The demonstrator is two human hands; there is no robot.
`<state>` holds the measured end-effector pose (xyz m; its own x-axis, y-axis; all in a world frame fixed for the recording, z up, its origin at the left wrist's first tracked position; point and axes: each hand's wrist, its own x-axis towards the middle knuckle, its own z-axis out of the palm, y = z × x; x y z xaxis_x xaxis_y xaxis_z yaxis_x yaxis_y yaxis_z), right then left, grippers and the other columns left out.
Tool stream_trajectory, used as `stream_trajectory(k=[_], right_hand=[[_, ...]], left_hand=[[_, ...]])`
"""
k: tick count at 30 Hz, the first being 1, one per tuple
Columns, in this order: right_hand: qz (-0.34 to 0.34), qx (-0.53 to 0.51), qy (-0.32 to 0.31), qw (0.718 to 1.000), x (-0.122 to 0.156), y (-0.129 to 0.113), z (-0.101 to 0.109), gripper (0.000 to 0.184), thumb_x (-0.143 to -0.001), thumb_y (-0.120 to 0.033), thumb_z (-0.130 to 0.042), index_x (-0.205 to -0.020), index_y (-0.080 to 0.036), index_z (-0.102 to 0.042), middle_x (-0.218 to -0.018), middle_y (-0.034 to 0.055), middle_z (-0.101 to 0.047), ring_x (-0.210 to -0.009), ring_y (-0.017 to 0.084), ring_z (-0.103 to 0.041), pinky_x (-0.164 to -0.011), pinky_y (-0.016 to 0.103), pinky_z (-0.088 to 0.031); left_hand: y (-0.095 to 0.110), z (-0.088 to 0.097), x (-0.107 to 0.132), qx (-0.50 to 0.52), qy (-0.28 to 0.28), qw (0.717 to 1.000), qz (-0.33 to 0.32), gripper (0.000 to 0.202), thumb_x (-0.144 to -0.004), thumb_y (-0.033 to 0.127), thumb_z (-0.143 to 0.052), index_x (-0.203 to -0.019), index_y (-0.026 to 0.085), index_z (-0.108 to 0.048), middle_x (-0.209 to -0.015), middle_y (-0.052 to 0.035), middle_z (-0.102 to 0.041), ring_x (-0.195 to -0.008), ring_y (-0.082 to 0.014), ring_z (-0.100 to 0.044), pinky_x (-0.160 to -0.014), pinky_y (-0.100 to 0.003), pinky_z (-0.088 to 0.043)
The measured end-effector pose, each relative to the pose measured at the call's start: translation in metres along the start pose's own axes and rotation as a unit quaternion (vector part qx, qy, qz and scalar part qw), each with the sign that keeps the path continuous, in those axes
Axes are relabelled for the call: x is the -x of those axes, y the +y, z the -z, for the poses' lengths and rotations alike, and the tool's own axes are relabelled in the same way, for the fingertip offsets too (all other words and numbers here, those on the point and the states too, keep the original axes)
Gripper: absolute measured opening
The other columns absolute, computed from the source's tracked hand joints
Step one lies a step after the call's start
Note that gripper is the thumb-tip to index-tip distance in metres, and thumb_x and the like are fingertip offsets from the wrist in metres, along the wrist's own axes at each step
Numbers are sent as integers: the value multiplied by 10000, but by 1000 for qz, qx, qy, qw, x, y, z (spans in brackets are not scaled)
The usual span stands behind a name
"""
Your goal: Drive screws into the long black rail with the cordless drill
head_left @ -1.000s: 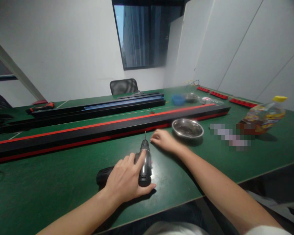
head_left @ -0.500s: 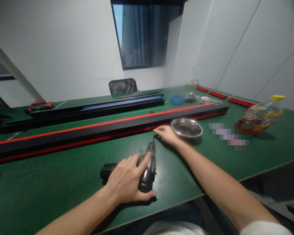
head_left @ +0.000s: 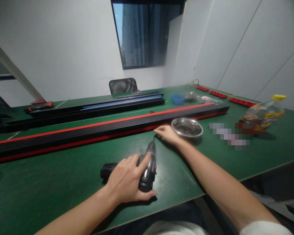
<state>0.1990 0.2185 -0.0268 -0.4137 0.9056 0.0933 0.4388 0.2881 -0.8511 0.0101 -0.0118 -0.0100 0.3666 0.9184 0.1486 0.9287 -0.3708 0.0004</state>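
My left hand (head_left: pixel 126 178) is wrapped round a black cordless drill (head_left: pixel 147 169) that lies on the green table (head_left: pixel 51 182), its bit pointing away from me. My right hand (head_left: pixel 167 133) is pinched at the tip of the bit, fingers together on something too small to name. Just right of that hand stands a shallow steel bowl (head_left: pixel 187 127) with small dark parts in it. A long black rail with red edges (head_left: pixel 100 129) runs across the table right behind both hands.
More black and blue rails (head_left: pixel 95 106) lie further back, with an orange-and-black tool (head_left: pixel 40 107) at their left end. A blue bowl (head_left: pixel 177 99), red strips (head_left: pixel 218 94) and a yellow-capped bottle (head_left: pixel 262 116) sit to the right. A chair (head_left: pixel 123 86) stands behind the table.
The drill has swung so its bit points right of where it was. My right hand moved up and right to the bit's tip, close to the rail. Little differs over the last half second.
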Motion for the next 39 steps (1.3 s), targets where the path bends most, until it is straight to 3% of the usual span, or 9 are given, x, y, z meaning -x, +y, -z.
stream_trajectory(k=[11,18,26,39], right_hand=[[-4,-10,-1,1000,2,-2,1,217,-920,-296,-700,-942,-104,-799,-960,121,-784,-822,186,-703,-727,253,-513],[-21,-22,13,999,1,1,1,394,-970,-422,-598,-905,-95,-807,-761,97,-738,-587,130,-580,-528,221,-419],[-32,-35,22,999,2,-2,1,435,-964,-462,-594,-921,-87,-810,-735,91,-727,-576,123,-566,-574,233,-462],[12,-53,9,998,-2,6,-2,399,-1007,-428,-560,-911,-113,-786,-908,113,-773,-607,112,-620,-601,220,-503]], left_hand=[[-1,0,0,0,7,1000,-3,1125,-738,850,-568,-1619,233,-242,-1195,-154,-566,-994,-339,-580,-865,-476,-498],[-1,-2,0,-4,7,1000,0,1120,-741,834,-575,-1622,234,-232,-1202,-154,-563,-997,-339,-574,-867,-478,-498],[1,-1,0,-6,9,1000,1,1124,-732,835,-586,-1618,234,-243,-1217,-157,-563,-1006,-340,-579,-878,-473,-495],[1,-1,-1,-10,10,1000,-1,1115,-740,852,-557,-1617,228,-262,-1202,-158,-569,-982,-340,-580,-862,-476,-496]])
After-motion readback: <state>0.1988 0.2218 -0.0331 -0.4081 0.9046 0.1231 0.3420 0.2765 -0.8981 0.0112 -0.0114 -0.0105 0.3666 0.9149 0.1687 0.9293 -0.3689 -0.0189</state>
